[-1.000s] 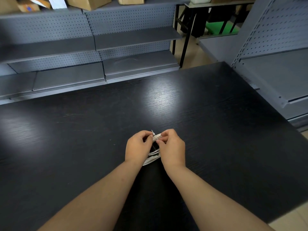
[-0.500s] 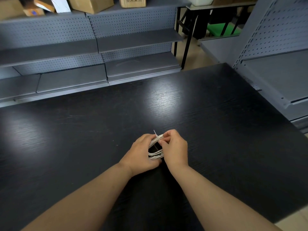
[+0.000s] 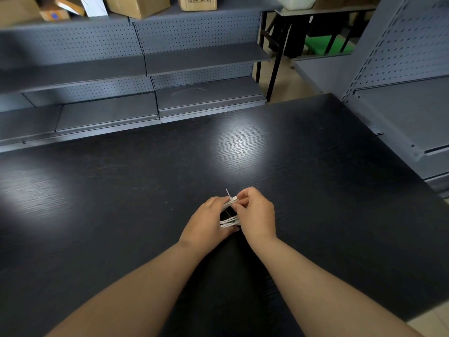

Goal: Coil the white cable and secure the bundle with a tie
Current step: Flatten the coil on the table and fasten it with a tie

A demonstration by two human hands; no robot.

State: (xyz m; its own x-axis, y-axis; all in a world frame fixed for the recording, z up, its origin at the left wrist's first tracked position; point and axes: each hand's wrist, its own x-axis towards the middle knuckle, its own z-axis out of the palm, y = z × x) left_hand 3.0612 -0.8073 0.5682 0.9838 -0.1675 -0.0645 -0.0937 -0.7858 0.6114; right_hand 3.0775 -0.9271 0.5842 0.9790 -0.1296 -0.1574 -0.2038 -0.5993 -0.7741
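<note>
A: Where's the cable (image 3: pixel 228 220)?
B: Coiled, btwn both hands, low centre over the black table (image 3: pixel 315 190).
A: Left hand (image 3: pixel 206 223)?
B: Wrapped round the coil's 9 o'clock side, thumb under.
A: Right hand (image 3: pixel 256 215)?
B: Pinching strands at 12 o'clock, where a thin tie (image 3: pixel 227 192) end sticks up.

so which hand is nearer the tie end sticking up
Right. The right hand pinches the coil just beside the tie end; the left hand grips lower down.
</note>
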